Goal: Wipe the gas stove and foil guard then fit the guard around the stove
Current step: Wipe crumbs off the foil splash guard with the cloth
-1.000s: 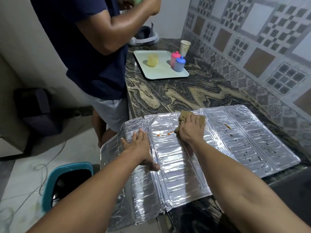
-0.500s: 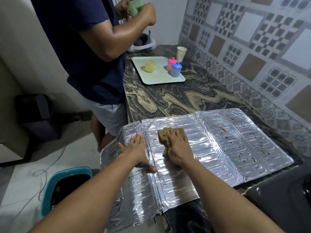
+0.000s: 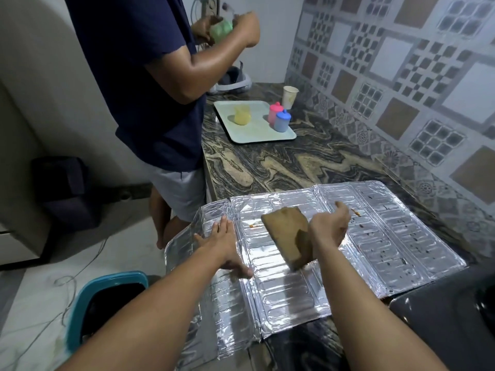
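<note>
Foil guard (image 3: pixel 334 253): we see one, lying flat on the counter (image 3: pixel 281 162), its left part hanging over the edge; we judge it light, thin, easy to crease, so we should hold it by the edges.
Cloth (image 3: pixel 288 236): one, soft, lifted above the guard.
Right hand (image 3: pixel 328 230): fingers closed on the cloth.
Left hand (image 3: pixel 225 236): fingers spread, flat on the guard.
Tray (image 3: pixel 257 135): one, with three small cups.

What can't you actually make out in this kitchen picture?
All in the head view:
- Gas stove: only a dark corner shows; the frame edge cuts off the rest.
- Right hand: its grip on the brown cloth is motion-blurred, so finger placement is unclear.
- Foil guard: its left flap hangs over the counter edge, its underside hidden.
- Green object in the other person's hands: mostly covered by their fingers.
</note>
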{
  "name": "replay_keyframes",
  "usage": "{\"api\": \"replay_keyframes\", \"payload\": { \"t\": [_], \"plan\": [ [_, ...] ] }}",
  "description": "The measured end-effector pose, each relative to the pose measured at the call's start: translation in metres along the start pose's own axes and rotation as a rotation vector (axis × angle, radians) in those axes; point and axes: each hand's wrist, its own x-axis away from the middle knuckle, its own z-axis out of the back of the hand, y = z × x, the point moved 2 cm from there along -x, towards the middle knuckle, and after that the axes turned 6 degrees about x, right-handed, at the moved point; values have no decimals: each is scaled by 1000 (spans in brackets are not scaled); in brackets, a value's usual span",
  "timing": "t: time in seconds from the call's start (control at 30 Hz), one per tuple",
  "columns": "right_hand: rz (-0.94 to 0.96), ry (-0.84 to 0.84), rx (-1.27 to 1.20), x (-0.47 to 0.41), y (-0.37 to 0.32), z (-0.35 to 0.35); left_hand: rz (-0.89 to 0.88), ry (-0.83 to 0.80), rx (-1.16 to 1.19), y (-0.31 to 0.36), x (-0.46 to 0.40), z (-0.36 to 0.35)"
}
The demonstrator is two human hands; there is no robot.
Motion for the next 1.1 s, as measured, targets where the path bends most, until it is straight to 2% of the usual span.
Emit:
{"api": "replay_keyframes", "payload": {
  "t": [0.07,0.13,0.2,0.27,0.33,0.4,0.63,0.83,1.1],
  "plan": [
    [277,-52,72,9,0,-9,0,-2,6,0,0,0],
    [481,-249,171,17,4,-21,-2,-1,3,0,-1,-1],
    [679,-426,364,19,15,-32,-10,4,5,-1,-1,-2],
    [821,-525,601,15,31,-41,-19,6,21,-3,-1,-3],
    [865,-619,773,10,50,-47,-21,6,39,-4,-2,-4],
    [882,-628,822,5,58,-55,-20,8,40,-4,-2,-5],
    [817,-563,819,13,25,-104,-17,7,27,-1,-4,-4],
    [1027,-615,860,24,6,-125,-19,19,53,-3,-7,-5],
    [1114,-616,842,45,10,-115,-26,50,85,-8,-10,-7]
  ]
}}
